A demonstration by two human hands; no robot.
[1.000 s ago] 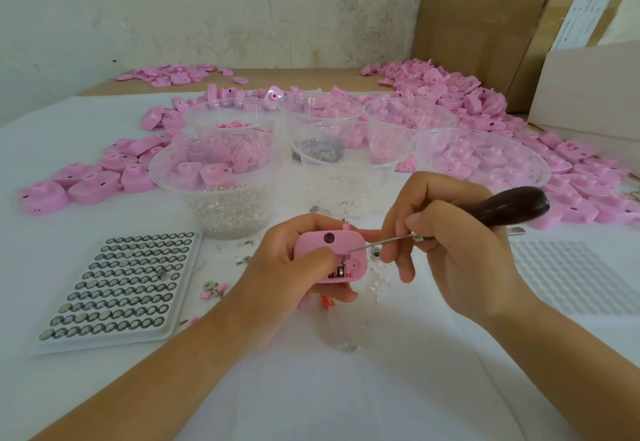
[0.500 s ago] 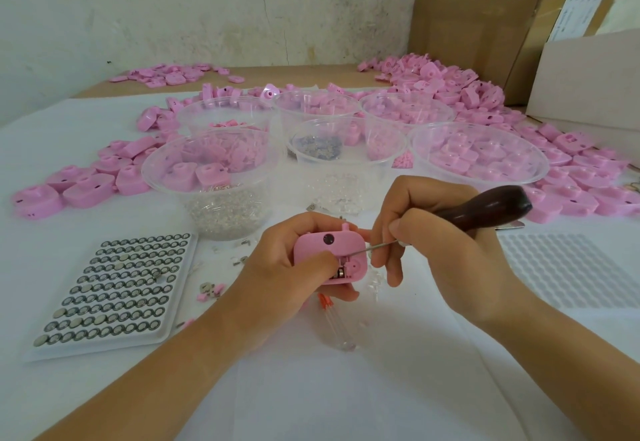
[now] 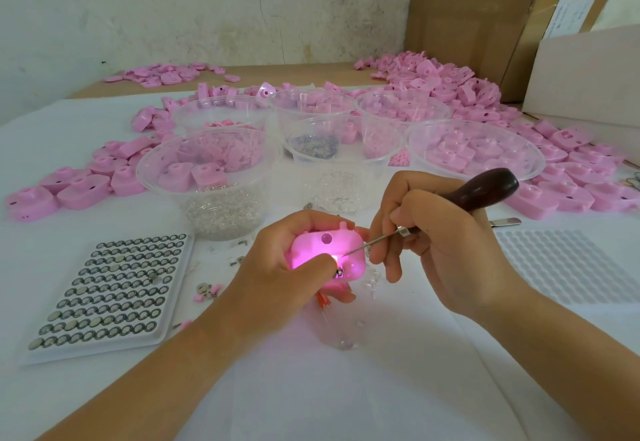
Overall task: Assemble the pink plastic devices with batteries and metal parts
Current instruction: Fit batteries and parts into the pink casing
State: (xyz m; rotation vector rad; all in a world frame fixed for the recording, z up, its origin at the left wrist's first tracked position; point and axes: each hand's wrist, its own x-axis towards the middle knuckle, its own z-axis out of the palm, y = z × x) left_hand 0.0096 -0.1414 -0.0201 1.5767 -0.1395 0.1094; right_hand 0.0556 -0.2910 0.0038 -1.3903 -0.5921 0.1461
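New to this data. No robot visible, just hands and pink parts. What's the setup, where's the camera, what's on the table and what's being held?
No machine here: a person works with bare hands. Every picture comes from one wide-angle camera worn on the head, looking forward and down. The left hand grips a small pink plastic device, which glows from inside. The right hand holds a thin metal pick with a dark wooden handle, its tip at the lit spot on the device. On the white table cover lie a white tray of button batteries, clear plastic bowls of small parts, and heaps of loose pink plastic shells.
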